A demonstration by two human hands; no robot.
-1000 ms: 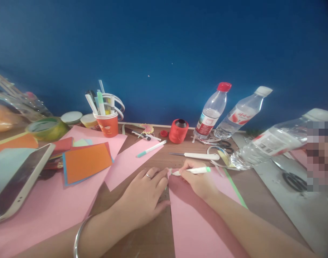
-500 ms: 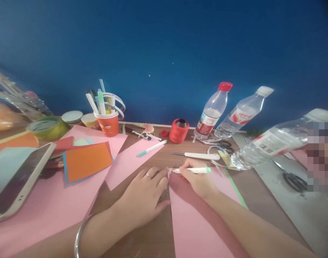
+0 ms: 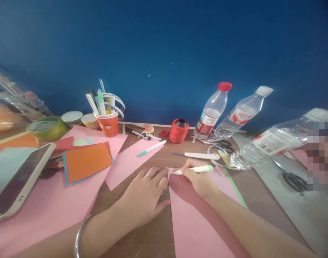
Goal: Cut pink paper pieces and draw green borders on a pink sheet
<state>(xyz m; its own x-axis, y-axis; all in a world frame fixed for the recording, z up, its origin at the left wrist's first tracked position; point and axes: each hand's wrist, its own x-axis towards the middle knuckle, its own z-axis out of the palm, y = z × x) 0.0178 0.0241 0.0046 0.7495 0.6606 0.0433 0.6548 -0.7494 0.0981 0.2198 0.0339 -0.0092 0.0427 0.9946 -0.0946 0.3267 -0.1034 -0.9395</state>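
Note:
A white marker with a green end (image 3: 200,169) is pinched in my right hand (image 3: 197,179), its tip at the upper left corner of a pink sheet of paper (image 3: 196,222). A green band runs along that sheet's right edge. My left hand (image 3: 149,191) lies flat with fingers stretched, its fingertips at the sheet's upper left edge. Beyond my hands are a white-handled knife (image 3: 203,156) and a white marker with a teal end (image 3: 151,148).
Along the blue wall stand an orange paper cup (image 3: 107,124) of pens, a red thread spool (image 3: 179,131) and plastic bottles (image 3: 211,114). To the left lie a phone (image 3: 21,182), orange paper (image 3: 88,163) and green tape (image 3: 48,128). Black-handled scissors (image 3: 294,182) rest at right, near another person.
The marker in my right hand has tilted, its green end slightly higher, and my right hand has shifted a little right. My left hand stays in place.

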